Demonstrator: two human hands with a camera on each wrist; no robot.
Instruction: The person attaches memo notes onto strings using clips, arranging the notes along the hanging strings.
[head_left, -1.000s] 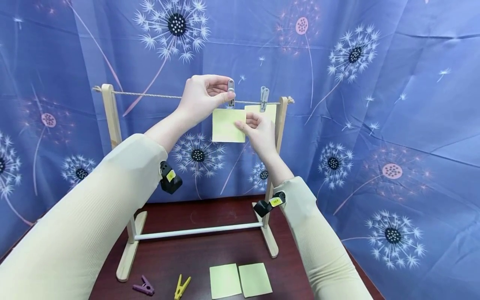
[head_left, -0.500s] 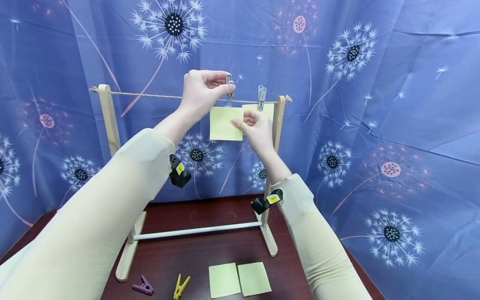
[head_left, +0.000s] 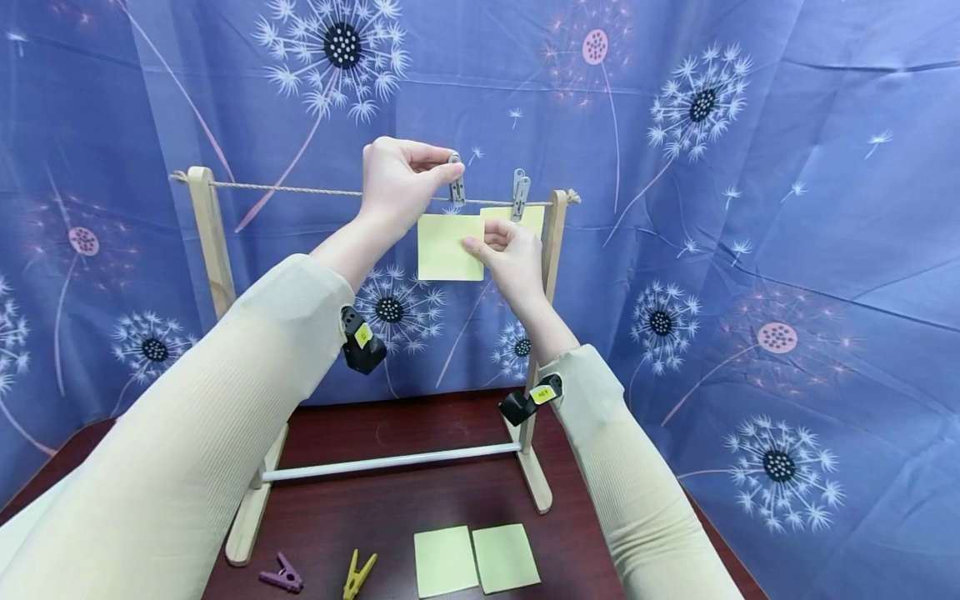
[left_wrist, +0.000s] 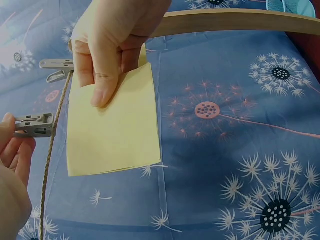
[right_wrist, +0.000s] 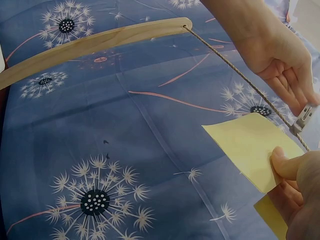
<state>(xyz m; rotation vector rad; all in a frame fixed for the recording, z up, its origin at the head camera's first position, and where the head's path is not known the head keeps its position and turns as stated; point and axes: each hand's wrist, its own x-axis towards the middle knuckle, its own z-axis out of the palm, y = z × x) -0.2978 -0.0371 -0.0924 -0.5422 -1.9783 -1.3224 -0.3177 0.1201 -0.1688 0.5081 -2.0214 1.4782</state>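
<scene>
My left hand (head_left: 396, 183) pinches a grey clothespin (head_left: 457, 180) upright at the rope (head_left: 292, 189). In the left wrist view, the clothespin's end (left_wrist: 40, 125) meets the rope. My right hand (head_left: 516, 265) holds a yellow sticky note (head_left: 447, 248) by its right side, thumb in front. The note's top edge lies a little below the rope, apart from the held clothespin in the head view. To the right, another grey clothespin (head_left: 521, 197) hangs on the rope with a second yellow note (head_left: 534, 218), partly behind my right hand.
A wooden frame (head_left: 212, 242) with a white crossbar (head_left: 390, 462) carries the rope. On the dark red table (head_left: 360, 517) lie a purple clothespin (head_left: 282, 574), a yellow clothespin (head_left: 358, 575) and two pale green notes, left (head_left: 446, 562) and right (head_left: 506, 557). A blue curtain (head_left: 480, 350) hangs behind.
My left hand has lifted the clothespin slightly; its lower end, earlier at the note's top edge, now sits above it. My right hand keeps its hold, and the view has shifted a little.
</scene>
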